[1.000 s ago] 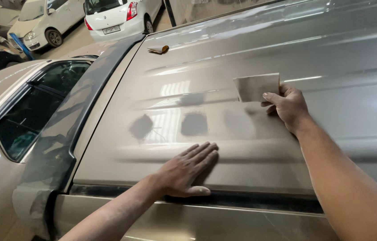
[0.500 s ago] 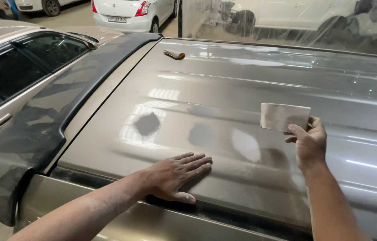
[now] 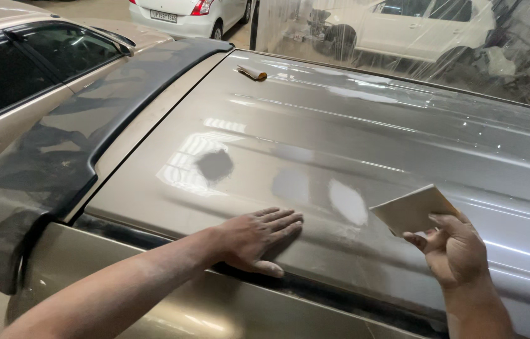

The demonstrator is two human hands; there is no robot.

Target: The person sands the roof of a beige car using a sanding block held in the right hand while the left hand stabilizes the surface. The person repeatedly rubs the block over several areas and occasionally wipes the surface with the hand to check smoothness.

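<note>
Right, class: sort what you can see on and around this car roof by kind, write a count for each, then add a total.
Hands: 2, left hand flat on the roof, right hand with a grip on a card
Sanding cards: 2, held card, folded card
Patches on roof: 3, dark, grey, white
Other cars: 3
Total: 10

Left hand: palm down, 5 fingers spread flat on the car roof, forearm extended. Right hand: raised just above the roof, fingers pinched closed.

Dim garage, white parked cars behind, clear plastic sheeting, concrete floor
</note>
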